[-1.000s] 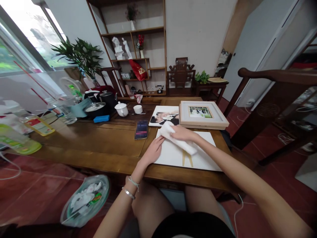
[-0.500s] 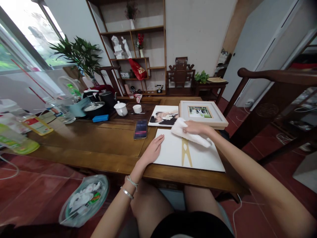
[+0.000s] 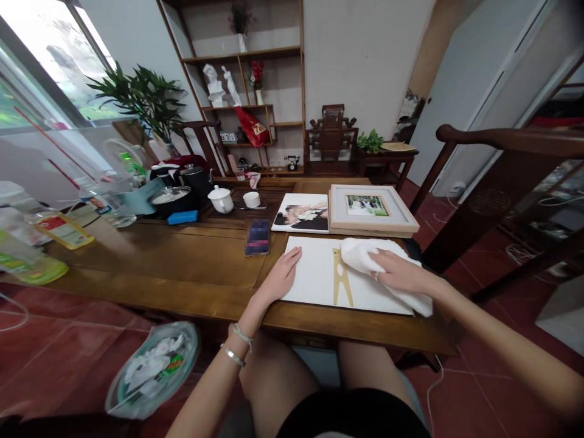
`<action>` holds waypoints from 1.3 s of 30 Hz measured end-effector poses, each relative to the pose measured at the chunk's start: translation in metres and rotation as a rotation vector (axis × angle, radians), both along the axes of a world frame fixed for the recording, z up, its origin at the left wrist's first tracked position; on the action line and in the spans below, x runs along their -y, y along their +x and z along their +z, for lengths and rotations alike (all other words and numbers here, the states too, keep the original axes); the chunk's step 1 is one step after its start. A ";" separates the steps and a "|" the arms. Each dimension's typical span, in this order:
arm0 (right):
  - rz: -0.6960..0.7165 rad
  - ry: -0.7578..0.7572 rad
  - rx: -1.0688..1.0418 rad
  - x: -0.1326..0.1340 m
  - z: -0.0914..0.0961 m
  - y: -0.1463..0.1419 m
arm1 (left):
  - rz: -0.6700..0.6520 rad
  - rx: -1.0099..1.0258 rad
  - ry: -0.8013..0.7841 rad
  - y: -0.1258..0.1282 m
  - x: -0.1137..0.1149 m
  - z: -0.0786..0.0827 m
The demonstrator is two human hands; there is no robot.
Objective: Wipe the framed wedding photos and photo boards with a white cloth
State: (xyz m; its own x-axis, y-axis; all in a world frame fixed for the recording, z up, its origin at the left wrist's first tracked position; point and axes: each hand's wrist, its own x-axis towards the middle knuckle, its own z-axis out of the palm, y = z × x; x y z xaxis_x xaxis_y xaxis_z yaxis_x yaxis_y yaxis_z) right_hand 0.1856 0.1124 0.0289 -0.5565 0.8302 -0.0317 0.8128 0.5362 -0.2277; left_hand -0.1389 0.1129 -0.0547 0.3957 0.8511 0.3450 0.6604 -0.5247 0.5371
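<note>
A white panel [image 3: 314, 277] with a tan easel-like stand [image 3: 340, 281] lies flat near the front edge of the wooden table [image 3: 182, 255]. My left hand [image 3: 280, 278] rests flat on the panel's left edge, fingers stretched out. My right hand [image 3: 396, 272] presses a white cloth [image 3: 365, 254] onto the panel's right part, fingers laid over the cloth.
Behind the panel lie a frameless photo print [image 3: 302, 213] and a light wooden picture frame [image 3: 371, 210]. A phone [image 3: 258, 237] lies left of them. Tea ware, a black kettle [image 3: 196, 179] and bottles stand at the left. A bin with tissues [image 3: 152, 370] is on the floor. A dark wooden chair [image 3: 497, 176] stands to the right.
My right hand has slid the white cloth across the panel from its upper left to its right side. My left hand has stayed on the panel's left edge.
</note>
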 end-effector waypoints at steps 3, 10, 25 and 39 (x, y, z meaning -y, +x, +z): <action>-0.010 0.056 -0.008 -0.007 -0.007 -0.012 | -0.002 0.001 0.001 -0.001 0.000 0.000; 0.062 0.105 0.031 -0.007 -0.019 -0.020 | -0.012 0.015 -0.002 -0.002 0.000 0.001; 0.069 0.225 0.108 0.034 -0.019 -0.006 | -0.014 0.025 0.003 0.000 0.000 0.000; 0.101 0.342 0.082 0.082 -0.027 -0.018 | -0.001 0.015 0.009 0.001 0.002 0.000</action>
State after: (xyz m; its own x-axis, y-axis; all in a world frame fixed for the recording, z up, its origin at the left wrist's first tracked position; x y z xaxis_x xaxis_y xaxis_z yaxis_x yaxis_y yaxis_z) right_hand 0.1676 0.0309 0.0023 -0.6434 0.7414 0.1908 0.7599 0.6486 0.0423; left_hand -0.1379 0.1113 -0.0547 0.3913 0.8474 0.3588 0.6520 -0.5305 0.5417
